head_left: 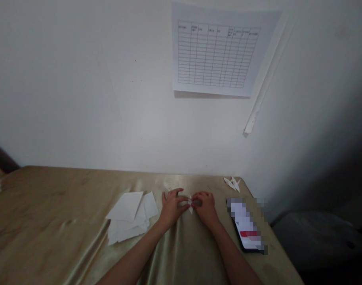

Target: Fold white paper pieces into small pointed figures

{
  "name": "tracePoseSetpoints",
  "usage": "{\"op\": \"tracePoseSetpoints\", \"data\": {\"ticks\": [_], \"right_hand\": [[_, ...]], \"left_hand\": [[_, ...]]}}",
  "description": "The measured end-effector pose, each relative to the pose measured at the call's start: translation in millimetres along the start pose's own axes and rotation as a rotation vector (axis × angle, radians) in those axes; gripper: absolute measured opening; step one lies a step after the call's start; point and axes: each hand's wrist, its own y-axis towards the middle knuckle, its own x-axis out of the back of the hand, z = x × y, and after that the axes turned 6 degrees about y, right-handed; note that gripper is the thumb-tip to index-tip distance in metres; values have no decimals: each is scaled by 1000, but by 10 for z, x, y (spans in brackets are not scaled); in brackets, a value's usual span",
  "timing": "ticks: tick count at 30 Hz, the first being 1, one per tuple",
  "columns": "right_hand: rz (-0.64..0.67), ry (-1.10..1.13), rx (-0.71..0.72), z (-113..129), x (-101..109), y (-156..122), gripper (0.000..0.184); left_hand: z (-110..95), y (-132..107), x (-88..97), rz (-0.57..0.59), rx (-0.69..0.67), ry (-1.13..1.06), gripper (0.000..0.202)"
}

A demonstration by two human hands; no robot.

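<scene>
Between my two hands is a small folded piece of white paper (191,209), with pointed ends showing above and below the fingertips. My left hand (171,206) pinches its left side between thumb and forefinger, the other fingers raised. From the right, my right hand (205,205) pinches the same paper, its fingers curled. Parts of the paper are hidden by the fingertips. To the left of my left hand lies a loose pile of white paper sheets (127,208). Some folded white paper pieces (233,183) rest near the table's far right corner.
A phone (248,227) with a lit, partly blurred screen lies right of my right arm. The table wears a shiny gold-brown cloth (56,213). A white wall (80,99) rises behind it, with a printed table sheet (213,55) stuck on. Something dark (317,237) stands beyond the right edge.
</scene>
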Motion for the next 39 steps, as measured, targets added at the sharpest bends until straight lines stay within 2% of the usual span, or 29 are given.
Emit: {"op": "tracePoseSetpoints", "data": {"ticks": [7,13,21,26,30,39], "right_hand": [[16,4,72,47,81,-3,11],[21,-64,152,99,142,-20,11],[95,-57,113,46,150,0,15],[132,-67,135,39,187,-3,17],[165,-82,156,58,217,-20,17],[184,-138,196,35,217,-26,19]], "left_hand": [[-9,-9,-19,-44,-11,-25,16],[-50,-12,21,-35,-15,-33,6],[-43,-27,26,-38,-64,-3,7],[-37,-39,37,-51,-89,8,13],[-30,-40,43,-56,-104,18,11],[-44,-52,88,-78,-211,118,12]]}}
